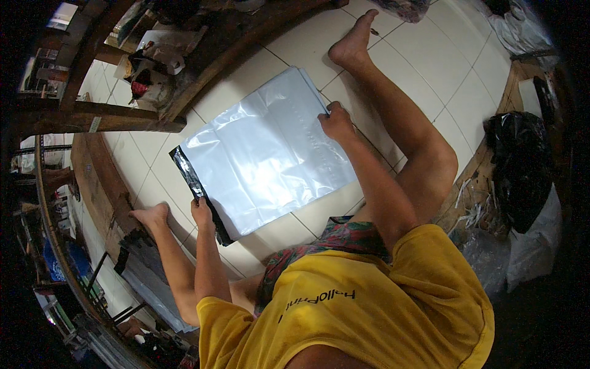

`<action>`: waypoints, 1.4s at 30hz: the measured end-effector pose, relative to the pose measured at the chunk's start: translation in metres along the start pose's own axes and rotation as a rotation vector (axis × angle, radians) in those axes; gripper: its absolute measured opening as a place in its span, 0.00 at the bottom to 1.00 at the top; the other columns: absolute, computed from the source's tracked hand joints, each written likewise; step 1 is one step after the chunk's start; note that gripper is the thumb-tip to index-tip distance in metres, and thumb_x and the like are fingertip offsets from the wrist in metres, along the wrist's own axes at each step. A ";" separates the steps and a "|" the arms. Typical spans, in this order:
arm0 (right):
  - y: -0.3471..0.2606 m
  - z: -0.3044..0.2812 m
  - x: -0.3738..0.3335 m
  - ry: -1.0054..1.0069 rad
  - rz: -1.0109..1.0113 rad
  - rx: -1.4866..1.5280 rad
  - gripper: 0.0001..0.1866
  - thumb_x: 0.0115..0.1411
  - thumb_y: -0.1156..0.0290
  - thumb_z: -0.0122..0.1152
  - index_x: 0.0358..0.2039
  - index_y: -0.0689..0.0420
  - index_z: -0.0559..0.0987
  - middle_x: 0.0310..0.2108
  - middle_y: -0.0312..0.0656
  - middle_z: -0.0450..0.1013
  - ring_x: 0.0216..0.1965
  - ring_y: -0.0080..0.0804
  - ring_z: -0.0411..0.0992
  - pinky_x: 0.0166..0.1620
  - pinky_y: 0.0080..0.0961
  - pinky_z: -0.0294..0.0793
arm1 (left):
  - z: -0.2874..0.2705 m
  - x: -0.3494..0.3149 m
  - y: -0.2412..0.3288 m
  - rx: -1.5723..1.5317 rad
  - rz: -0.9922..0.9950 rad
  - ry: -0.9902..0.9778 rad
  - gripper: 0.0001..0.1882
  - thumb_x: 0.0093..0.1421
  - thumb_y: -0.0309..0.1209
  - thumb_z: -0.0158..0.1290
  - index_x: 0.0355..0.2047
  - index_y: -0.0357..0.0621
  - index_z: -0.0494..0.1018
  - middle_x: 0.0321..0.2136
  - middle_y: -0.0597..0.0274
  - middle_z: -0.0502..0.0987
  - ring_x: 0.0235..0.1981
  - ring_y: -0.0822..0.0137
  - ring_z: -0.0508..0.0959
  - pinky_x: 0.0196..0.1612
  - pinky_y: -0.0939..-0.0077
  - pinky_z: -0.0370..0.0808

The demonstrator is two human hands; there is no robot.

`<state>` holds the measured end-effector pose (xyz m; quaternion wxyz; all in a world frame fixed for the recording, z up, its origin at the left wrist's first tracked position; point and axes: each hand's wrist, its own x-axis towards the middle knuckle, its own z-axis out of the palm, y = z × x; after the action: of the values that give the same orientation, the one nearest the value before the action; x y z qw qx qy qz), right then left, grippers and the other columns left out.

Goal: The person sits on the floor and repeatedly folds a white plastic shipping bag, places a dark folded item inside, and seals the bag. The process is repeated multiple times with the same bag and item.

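Observation:
A stack of shiny white plastic mailer bags [270, 154] lies flat on the tiled floor between my spread legs. Along its left end runs a black strip [192, 175]. My left hand [201, 212] is closed on the bags' edge at that black strip, near the lower left corner. Across the stack, my right hand [338, 122] grips the right edge with its fingers curled round it. Layered edges show at the far right corner, beyond my right hand. The fingertips of both hands are partly hidden.
A wooden frame [209, 80] stands beyond the bags, with a plastic tub [150, 86] of odds and ends behind it. At the right lie a black plastic bag [521, 166] and clear plastic scraps [485, 252]. Grey plastic sheets [150, 280] lie beside my left leg.

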<state>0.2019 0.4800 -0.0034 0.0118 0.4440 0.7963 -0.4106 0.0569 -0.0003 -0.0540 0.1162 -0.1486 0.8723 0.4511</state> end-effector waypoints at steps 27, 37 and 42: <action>0.008 0.004 -0.003 -0.036 -0.048 -0.141 0.21 0.62 0.64 0.56 0.48 0.70 0.71 0.45 0.68 0.74 0.49 0.62 0.75 0.55 0.48 0.73 | 0.003 -0.002 0.004 0.080 0.134 0.025 0.17 0.65 0.35 0.52 0.43 0.30 0.76 0.28 0.61 0.78 0.29 0.70 0.72 0.35 0.71 0.70; 0.005 -0.002 -0.022 0.083 -0.188 -0.410 0.20 0.62 0.63 0.60 0.47 0.66 0.75 0.47 0.65 0.75 0.49 0.56 0.76 0.52 0.48 0.75 | -0.002 -0.003 0.011 0.226 0.047 0.018 0.21 0.62 0.41 0.55 0.40 0.31 0.78 0.28 0.53 0.80 0.31 0.60 0.79 0.39 0.64 0.75; 0.012 -0.006 -0.007 0.060 -0.254 -0.563 0.15 0.64 0.62 0.57 0.42 0.60 0.81 0.40 0.57 0.79 0.44 0.56 0.78 0.48 0.49 0.77 | -0.003 -0.005 0.035 0.423 -0.013 -0.022 0.24 0.58 0.45 0.54 0.38 0.31 0.80 0.35 0.39 0.83 0.40 0.44 0.83 0.46 0.58 0.76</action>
<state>0.2165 0.4828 -0.0043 0.0596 0.3323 0.9278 -0.1587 0.0487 0.0173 -0.0249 0.1573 -0.1215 0.9453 0.2586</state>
